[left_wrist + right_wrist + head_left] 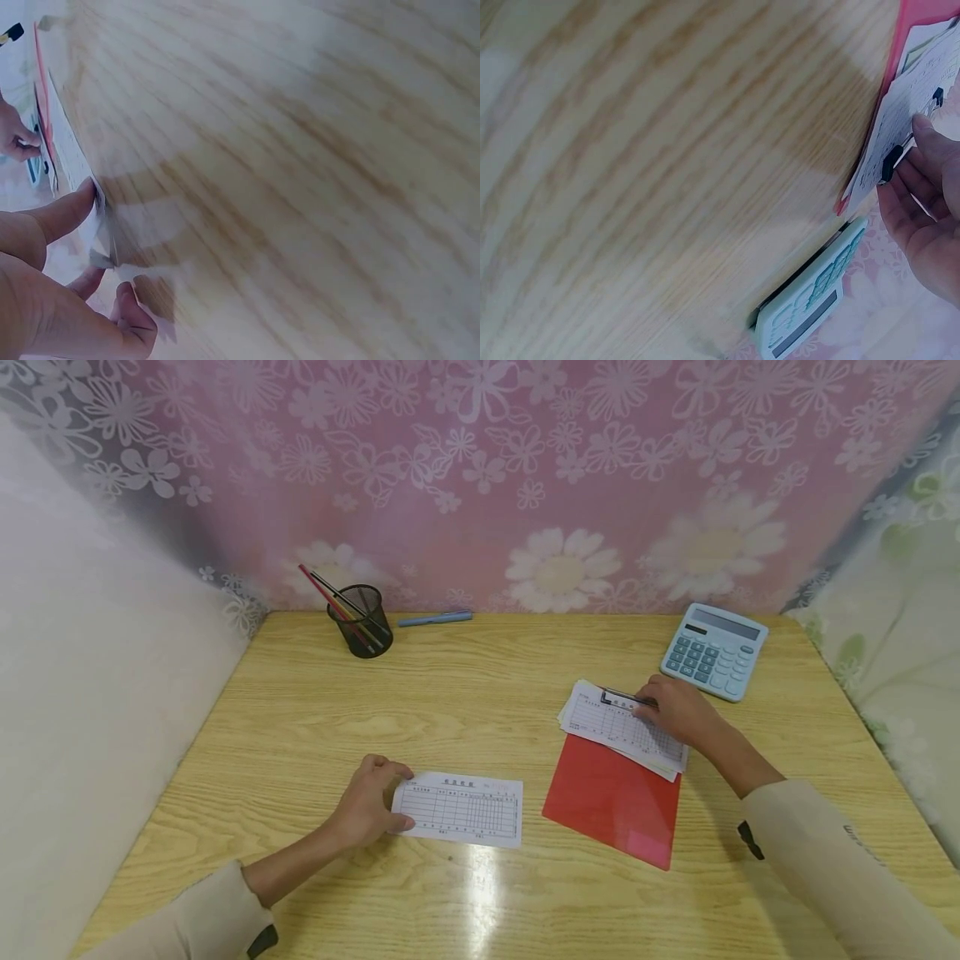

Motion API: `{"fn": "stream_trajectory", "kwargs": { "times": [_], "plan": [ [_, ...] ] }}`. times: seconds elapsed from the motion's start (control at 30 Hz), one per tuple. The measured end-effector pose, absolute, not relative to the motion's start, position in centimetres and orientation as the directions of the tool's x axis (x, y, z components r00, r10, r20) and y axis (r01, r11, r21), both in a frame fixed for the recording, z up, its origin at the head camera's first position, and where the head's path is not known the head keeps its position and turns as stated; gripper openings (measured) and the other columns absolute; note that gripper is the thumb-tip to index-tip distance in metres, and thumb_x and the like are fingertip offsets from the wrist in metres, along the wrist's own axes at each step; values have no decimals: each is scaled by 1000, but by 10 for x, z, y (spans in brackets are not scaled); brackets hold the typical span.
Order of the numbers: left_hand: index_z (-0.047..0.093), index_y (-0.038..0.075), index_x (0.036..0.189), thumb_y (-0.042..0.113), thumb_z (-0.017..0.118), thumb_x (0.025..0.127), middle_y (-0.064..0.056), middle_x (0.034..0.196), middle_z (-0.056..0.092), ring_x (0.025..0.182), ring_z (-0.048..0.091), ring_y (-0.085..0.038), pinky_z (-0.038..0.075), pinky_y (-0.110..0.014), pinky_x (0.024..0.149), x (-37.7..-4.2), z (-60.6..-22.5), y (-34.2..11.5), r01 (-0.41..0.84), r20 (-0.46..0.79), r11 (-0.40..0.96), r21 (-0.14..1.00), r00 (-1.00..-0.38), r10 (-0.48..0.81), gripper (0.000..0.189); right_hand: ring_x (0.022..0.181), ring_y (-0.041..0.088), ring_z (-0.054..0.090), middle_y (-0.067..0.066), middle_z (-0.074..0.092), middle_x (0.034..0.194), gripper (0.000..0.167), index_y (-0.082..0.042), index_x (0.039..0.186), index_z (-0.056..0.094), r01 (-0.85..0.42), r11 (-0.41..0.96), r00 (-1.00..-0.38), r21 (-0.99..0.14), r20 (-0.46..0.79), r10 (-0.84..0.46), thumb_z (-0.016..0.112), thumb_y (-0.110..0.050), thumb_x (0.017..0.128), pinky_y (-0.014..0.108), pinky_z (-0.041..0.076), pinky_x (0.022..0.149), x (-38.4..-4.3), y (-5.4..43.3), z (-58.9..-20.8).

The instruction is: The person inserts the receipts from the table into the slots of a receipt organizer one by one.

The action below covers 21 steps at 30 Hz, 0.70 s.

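At the left end of a white printed receipt form (pixel 459 808), my left hand (pixel 369 806) pinches its edge between thumb and fingers, low over the table. The left wrist view shows the thumb (pixel 71 214) on the edge of that paper. To the right lies a red clipboard (pixel 611 802) with a stack of similar forms (pixel 622 727) on its upper part. My right hand (pixel 678 710) grips the metal clip (pixel 618 697) at the clipboard's top. In the right wrist view the thumb presses the clip (pixel 892 161) and the fingers curl behind it.
A light blue calculator (pixel 714 652) lies beyond the right hand, close to the clipboard's top corner. A black mesh pen cup (pixel 362 620) with several pencils stands at the back left, with a blue pen (pixel 435 619) beside it. Flowered cloth (pixel 480 485) rises behind the wooden table (pixel 300 710).
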<state>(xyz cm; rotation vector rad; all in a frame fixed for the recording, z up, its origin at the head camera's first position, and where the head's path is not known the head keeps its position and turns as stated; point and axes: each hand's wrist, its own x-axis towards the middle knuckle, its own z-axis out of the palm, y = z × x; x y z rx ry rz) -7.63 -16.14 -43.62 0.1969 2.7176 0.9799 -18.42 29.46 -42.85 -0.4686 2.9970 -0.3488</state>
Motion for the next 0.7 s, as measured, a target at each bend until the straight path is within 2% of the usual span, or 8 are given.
{"fn": "stream_trajectory", "kwargs": {
  "times": [0.1, 0.2, 0.33, 0.47, 0.57, 0.7],
  "plan": [
    [62, 8, 110, 5, 85, 65, -17, 124, 46, 111, 45, -32, 42, -43, 88, -76, -436, -161, 41, -187, 772, 634, -961, 205, 50, 82, 25, 58, 13, 64, 95, 25, 2, 104, 69, -302, 923, -947, -239, -37, -319, 69, -15, 86, 43, 48, 76, -184, 295, -429],
    [61, 7, 107, 3, 84, 65, -12, 114, 53, 101, 51, -27, 44, -39, 85, -75, -434, -159, 21, -197, 762, 647, -961, 193, 49, 81, 24, 58, 13, 64, 94, 25, 2, 104, 69, -307, 922, -946, -237, -33, -323, 69, -15, 86, 43, 48, 75, -185, 296, -429],
    [55, 7, 114, -3, 82, 65, -6, 97, 60, 81, 54, -17, 44, -27, 70, -73, -434, -157, -8, -195, 719, 695, -965, 177, 56, 80, 24, 58, 13, 64, 94, 25, 2, 103, 69, -312, 921, -945, -235, -28, -327, 69, -15, 86, 43, 48, 74, -185, 296, -430],
    [50, 9, 117, -6, 80, 66, -4, 88, 62, 70, 54, -12, 42, -21, 60, -70, -438, -157, 15, -146, 699, 715, -974, 170, 61, 80, 24, 58, 13, 64, 94, 25, 2, 103, 69, -314, 920, -944, -234, -29, -329, 69, -15, 86, 43, 48, 74, -185, 296, -429],
    [57, 10, 107, -5, 79, 68, -2, 85, 62, 68, 52, -11, 41, -19, 59, -69, -441, -159, 47, -120, 689, 723, -974, 193, 47, 81, 24, 58, 13, 64, 94, 25, 2, 104, 69, -312, 920, -944, -236, -34, -329, 69, -15, 86, 43, 48, 75, -184, 296, -429],
    [69, 12, 93, -2, 76, 73, -2, 94, 67, 76, 52, -12, 42, -20, 66, -70, -446, -162, 92, -105, 675, 732, -964, 245, 25, 81, 24, 58, 13, 64, 95, 25, 2, 105, 68, -312, 921, -943, -234, -38, -329, 69, -16, 86, 43, 48, 76, -184, 296, -429]
  ]
}}
